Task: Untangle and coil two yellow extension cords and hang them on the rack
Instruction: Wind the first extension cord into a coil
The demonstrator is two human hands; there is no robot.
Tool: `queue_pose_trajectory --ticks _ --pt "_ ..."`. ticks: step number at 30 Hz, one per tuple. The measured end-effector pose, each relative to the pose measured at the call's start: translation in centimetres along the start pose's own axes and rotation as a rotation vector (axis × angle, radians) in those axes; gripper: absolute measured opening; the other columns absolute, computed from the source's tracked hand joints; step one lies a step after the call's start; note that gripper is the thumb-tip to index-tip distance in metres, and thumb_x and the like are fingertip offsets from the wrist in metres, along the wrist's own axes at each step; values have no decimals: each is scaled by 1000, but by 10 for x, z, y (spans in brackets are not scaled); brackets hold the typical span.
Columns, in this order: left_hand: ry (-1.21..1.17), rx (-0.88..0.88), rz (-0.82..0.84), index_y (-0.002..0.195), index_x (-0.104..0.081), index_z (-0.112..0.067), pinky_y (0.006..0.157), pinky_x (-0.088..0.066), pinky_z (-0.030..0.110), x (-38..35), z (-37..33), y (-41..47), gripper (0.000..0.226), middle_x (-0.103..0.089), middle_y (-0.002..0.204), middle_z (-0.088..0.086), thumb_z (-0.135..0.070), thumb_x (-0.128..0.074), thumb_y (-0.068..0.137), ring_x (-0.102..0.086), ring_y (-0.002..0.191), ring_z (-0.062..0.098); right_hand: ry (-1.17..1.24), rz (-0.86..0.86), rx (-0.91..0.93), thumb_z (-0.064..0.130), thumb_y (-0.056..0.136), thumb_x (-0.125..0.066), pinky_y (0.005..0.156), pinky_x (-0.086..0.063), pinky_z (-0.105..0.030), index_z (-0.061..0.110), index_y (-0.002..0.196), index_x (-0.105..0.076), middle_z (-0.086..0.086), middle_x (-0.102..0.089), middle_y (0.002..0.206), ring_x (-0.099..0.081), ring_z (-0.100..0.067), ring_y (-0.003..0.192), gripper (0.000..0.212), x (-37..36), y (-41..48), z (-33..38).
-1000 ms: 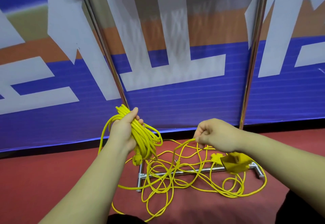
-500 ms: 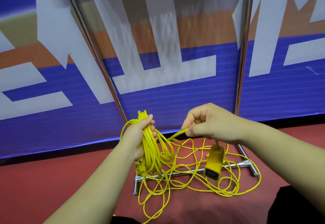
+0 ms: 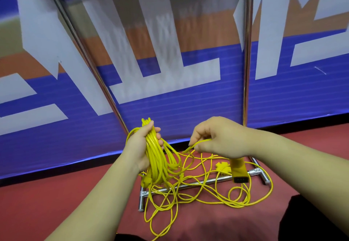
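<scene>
At frame center, the left hand [image 3: 140,144] gripped a coiled yellow cord bundle [image 3: 156,157] while the right hand [image 3: 217,138] pinched a loose cord strand [image 3: 198,143].

Cord count around two hands: left hand [image 3: 139,146], right hand [image 3: 219,138].
One coil [image 3: 156,161] fills the left fingers, one plug [image 3: 147,181] below them; one strand [image 3: 200,143] is pinched in the right fingers, one socket block [image 3: 239,170] under them, a second plug [image 3: 221,166] beside it. One loose tangle [image 3: 188,197] lies beneath both. Beyond the fingertips: two upright poles [image 3: 86,55] [image 3: 247,51], one base bar [image 3: 204,182], two feet [image 3: 141,199] [image 3: 262,175].
</scene>
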State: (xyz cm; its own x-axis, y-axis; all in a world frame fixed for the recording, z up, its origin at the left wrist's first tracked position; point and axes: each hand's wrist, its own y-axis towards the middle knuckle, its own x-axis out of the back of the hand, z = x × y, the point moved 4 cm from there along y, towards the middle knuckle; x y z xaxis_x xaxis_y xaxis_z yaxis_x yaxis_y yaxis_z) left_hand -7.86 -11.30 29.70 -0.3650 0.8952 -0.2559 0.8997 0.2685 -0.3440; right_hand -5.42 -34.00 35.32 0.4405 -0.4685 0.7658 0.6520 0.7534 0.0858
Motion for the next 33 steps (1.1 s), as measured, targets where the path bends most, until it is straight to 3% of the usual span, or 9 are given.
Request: queue_pose_trajectory --ticks 3,5,10,15,21,24,26,29,33 --pt "54 47 -8 97 -62 -5 59 -47 32 -3 12 3 37 -57 65 6 -41 -55 97 -57 52 21 193 69 51 14 90 -73 63 -40 -8 19 98 -76 22 -67 65 -59 7 62 10 5 -3 9" --pt "90 89 10 98 -63 -4 57 -47 31 -7 19 4 39 -58 66 8 -42 -54 97 -57 52 22 445 104 83 6 91 -69 68 -45 -14 13 96 -75 11 -72 75 -62 2 68 11 10 -5 15" --pt "189 162 122 94 -66 -8 55 -45 30 -22 33 1 41 -57 67 9 -48 -59 94 -56 52 23 897 13 94 -3 95 -56 43 -31 -15 10 92 -70 -3 -68 75 -42 -4 46 19 20 -1 23" --pt "173 187 376 94 -66 -5 56 -44 31 -49 32 -20 58 -55 68 11 -61 -53 86 -54 53 23 965 -210 -19 4 96 -58 43 -19 -21 13 94 -72 -5 -69 80 -28 -11 50 17 24 11 -1" --pt "146 176 573 101 -63 -1 58 -45 33 -60 26 -37 95 -52 71 13 -87 -32 78 -53 55 25 968 -387 -150 8 97 -59 43 -19 -22 9 100 -72 -4 -71 81 -29 -8 46 13 26 16 -28" --pt "161 165 669 102 -62 -1 58 -46 32 -62 27 -41 97 -53 69 11 -91 -47 69 -54 53 24 963 -573 -240 10 96 -60 41 -20 -21 10 103 -72 -4 -70 81 -29 -8 46 14 34 17 -45" --pt "175 156 712 104 -61 -2 56 -46 31 -61 27 -43 86 -53 69 9 -80 -66 68 -54 52 21 945 -703 -302 13 96 -61 41 -24 -22 15 100 -72 -3 -72 82 -32 -9 47 12 41 16 -63" --pt "263 104 735 100 -64 -6 51 -47 29 -58 25 -49 61 -50 65 8 -47 -89 63 -53 47 17 910 -824 -425 18 96 -63 49 -31 -24 21 97 -72 -3 -75 87 -42 -5 50 10 44 13 -89" --pt "424 85 656 105 -57 -4 51 -50 24 -53 14 -56 59 -65 65 -1 -22 -80 54 -63 51 10 806 -825 -484 18 94 -64 45 -33 -20 18 95 -73 -4 -75 86 -46 0 44 9 33 14 -111"
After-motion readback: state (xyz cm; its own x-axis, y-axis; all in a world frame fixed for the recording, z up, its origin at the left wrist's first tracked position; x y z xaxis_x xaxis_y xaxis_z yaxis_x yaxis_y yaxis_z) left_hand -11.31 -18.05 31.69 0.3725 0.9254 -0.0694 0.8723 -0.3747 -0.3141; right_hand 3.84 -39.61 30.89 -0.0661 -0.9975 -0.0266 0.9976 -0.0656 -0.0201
